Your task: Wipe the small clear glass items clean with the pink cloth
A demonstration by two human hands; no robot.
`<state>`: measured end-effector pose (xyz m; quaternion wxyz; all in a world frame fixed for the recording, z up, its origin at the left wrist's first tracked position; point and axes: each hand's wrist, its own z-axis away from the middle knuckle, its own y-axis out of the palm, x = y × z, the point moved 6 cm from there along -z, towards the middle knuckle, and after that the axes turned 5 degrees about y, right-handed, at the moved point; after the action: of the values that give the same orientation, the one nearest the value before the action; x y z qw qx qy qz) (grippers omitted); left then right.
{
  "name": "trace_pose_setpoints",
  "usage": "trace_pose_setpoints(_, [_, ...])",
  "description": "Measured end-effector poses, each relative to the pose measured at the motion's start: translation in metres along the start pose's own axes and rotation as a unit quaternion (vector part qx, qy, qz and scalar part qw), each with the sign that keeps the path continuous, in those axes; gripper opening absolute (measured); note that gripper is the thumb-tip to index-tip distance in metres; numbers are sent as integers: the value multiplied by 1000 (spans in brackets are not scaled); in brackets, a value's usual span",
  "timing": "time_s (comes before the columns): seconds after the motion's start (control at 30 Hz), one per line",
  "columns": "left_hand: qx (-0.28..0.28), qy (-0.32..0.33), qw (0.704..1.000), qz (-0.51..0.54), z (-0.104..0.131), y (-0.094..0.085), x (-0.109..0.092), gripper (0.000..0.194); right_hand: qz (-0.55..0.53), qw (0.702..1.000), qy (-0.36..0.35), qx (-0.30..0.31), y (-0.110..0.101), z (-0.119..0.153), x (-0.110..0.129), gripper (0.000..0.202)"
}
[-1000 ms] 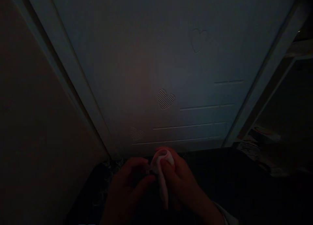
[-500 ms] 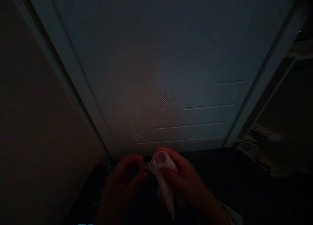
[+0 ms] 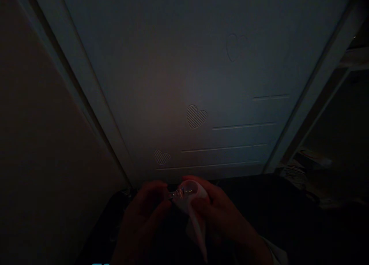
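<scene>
In dim light, my left hand pinches the narrow end of a small clear, shiny object with a rounded body. It looks like glass, but its exact kind is too dark to tell. My right hand is closed around a pale cloth or tissue, which wraps the rounded body from the right. One corner of the cloth hangs down below the fingers. Most of the left fingers are in shadow.
A white door-like panel with carved hearts and lines stands in front of me. A wall runs along the left. Below the panel lies a dark surface. Blurred papers or packets are at the right.
The pale cloth has shifted slightly around the clear object, and its hanging corner is a little lower. Both hands have barely moved.
</scene>
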<state>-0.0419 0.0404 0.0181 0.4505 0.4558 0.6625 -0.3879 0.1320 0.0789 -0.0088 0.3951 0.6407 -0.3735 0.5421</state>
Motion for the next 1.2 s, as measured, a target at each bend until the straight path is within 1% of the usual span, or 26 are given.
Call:
trace_pose_setpoints(0.2, [-5,-9,1000,-4,1,-3,1,15,-54,996,6,66,-1,1,-6,55])
trace_pose_setpoints(0.3, [-5,-16,1000,-5,2,-3,2,14,-80,994,8,78,-3,0,-11,55])
trace_pose_setpoints(0.47, [-10,-17,999,27,0,0,2,16,-40,997,-14,62,-4,-4,-14,47])
trace_pose_setpoints(0.57, [7,-16,999,32,-1,1,1,15,-16,999,-32,39,-4,-7,-12,36])
trace_pose_setpoints(0.63, [20,-21,999,33,-1,-1,2,13,-10,999,-29,29,-4,-8,-13,30])
trace_pose_setpoints(0.8, [64,-19,997,27,2,-2,4,12,19,999,-20,24,-2,-11,-11,32])
trace_pose_setpoints(0.93, [88,-20,996,19,2,1,3,15,71,996,-50,30,-2,-10,-5,22])
trace_pose_setpoints(1.0, [98,-20,995,25,1,3,1,15,106,991,-72,29,-2,-8,-1,21])
trace_pose_setpoints(1.07, [99,-22,994,29,-1,3,0,15,136,987,-87,22,-2,-6,1,21])
trace_pose_setpoints(1.2, [76,-36,996,24,-2,2,-1,13,165,980,-107,15,1,-2,6,20])
